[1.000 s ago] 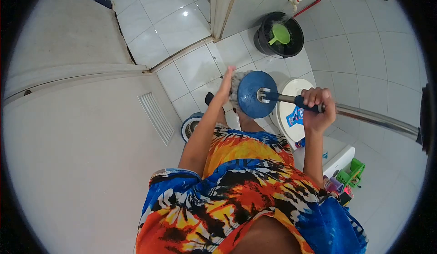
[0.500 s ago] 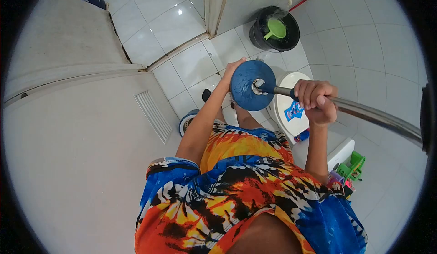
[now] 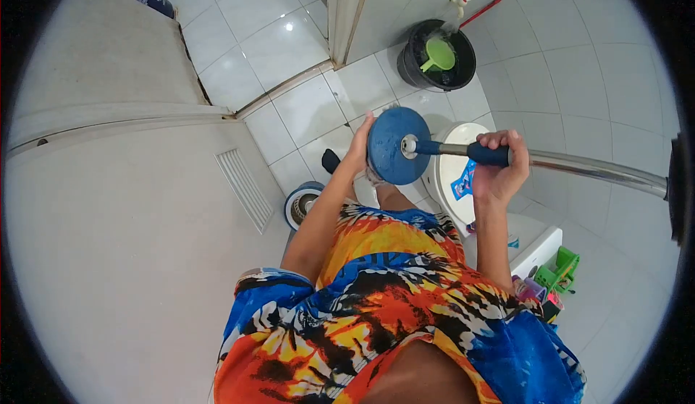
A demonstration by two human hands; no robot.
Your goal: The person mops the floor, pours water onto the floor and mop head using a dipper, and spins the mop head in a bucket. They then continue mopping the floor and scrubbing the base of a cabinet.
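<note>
I hold a mop with a round blue head and a shiny metal pole level in front of my chest. My right hand is wrapped around the dark blue grip just behind the head. The fingers of my left hand curl over the left rim of the blue disc. The pale fibres on the disc's far side are mostly hidden behind it. The pole runs off to the right edge of the view.
Below the mop stands a white toilet with a blue sticker on its lid. A black bucket with a green dipper sits on the tiled floor behind it. A white door fills the left. A green caddy stands at the right.
My left hand went from lying flat against the fibres to cupping the disc's rim. The mop head turned to face me more, and my right hand shifted slightly along the grip.
</note>
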